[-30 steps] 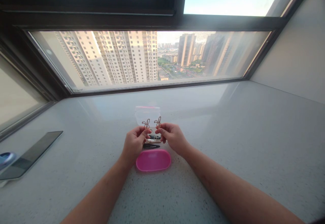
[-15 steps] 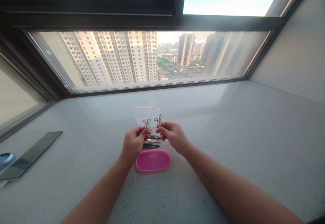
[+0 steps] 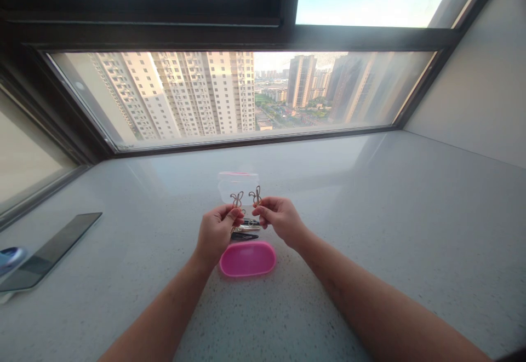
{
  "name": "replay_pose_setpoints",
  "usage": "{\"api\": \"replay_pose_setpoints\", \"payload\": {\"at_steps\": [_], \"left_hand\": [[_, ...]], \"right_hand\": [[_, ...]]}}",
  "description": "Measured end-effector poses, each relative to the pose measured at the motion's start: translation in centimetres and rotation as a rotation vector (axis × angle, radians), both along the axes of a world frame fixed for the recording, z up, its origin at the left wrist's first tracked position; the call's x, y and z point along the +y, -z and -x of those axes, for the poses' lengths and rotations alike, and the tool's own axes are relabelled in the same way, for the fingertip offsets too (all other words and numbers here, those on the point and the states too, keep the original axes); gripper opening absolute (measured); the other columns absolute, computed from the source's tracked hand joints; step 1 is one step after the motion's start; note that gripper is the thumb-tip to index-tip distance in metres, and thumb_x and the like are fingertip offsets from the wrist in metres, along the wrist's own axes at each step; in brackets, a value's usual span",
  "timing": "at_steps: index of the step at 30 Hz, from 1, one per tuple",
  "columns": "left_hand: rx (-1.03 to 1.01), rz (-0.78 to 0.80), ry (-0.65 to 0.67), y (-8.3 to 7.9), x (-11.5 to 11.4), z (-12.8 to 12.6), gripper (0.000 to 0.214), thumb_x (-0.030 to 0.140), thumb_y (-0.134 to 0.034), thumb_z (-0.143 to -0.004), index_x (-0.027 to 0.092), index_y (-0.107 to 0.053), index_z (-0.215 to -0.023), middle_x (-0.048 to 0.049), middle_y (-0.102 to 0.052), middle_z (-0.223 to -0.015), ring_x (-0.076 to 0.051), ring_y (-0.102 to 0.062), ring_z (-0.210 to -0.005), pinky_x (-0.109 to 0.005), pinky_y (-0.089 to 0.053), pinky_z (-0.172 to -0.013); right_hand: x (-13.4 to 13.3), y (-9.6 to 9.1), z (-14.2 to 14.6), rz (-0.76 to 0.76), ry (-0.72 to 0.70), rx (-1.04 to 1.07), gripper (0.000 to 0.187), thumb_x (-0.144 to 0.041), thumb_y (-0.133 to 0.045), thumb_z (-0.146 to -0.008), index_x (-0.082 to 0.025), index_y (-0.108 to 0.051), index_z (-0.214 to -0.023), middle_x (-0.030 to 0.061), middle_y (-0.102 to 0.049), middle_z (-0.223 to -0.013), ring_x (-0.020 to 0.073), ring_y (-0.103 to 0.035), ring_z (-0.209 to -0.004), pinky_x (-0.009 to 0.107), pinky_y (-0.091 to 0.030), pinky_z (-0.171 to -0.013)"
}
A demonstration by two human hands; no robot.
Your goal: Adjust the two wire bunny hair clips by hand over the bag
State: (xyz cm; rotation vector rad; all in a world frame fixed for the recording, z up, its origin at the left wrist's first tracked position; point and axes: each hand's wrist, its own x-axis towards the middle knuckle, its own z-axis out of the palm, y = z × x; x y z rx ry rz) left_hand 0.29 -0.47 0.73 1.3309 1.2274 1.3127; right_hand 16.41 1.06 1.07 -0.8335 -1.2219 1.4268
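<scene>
Window sill (image 3: 370, 203), your left hand (image 3: 217, 230) and right hand (image 3: 283, 219) above it, each grip pinching something small.
Pink tray (image 3: 247, 259) sits nearest you, clear box (image 3: 238, 185) beyond, dark clips (image 3: 245, 236) between them. Left grip holds the left wire piece (image 3: 237, 200), right grip the right wire piece (image 3: 257, 195); both stick up toward the clear box, near each other but apart. Likely risk: you have only a fingertip pinch on thin wire, so easing off could let one twist or fall among the clips. Too close together, their loops could snag.
</scene>
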Motion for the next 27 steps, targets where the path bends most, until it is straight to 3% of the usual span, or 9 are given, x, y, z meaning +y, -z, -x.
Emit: {"api": "replay_pose_setpoints", "payload": {"at_steps": [10, 27], "left_hand": [[0.007, 0.007, 0.031, 0.10, 0.07, -0.07, 0.027, 0.038, -0.059, -0.072, 0.012, -0.062, -0.078, -0.0034, -0.064, -0.067, -0.013, -0.057, -0.060, -0.023, -0.046, -0.057], [0.038, -0.017, 0.027, -0.24, -0.02, -0.16, 0.027, 0.039, -0.059, -0.071, 0.013, -0.063, -0.076, -0.0042, -0.066, -0.068, -0.016, -0.061, -0.063, -0.026, -0.048, -0.061]], "right_hand": [[0.25, 0.96, 0.23, -0.028, 0.009, -0.014, 0.017, -0.026, -0.061, -0.068, -0.012, -0.062, -0.076, 0.0025, -0.062, -0.063, 0.0075, -0.049, -0.044, 0.021, -0.041, -0.042], [0.25, 0.50, 0.08, -0.067, 0.030, -0.022, 0.018, -0.028, -0.060, -0.069, -0.013, -0.062, -0.077, 0.0036, -0.062, -0.066, 0.0071, -0.046, -0.044, 0.020, -0.038, -0.040]]}}
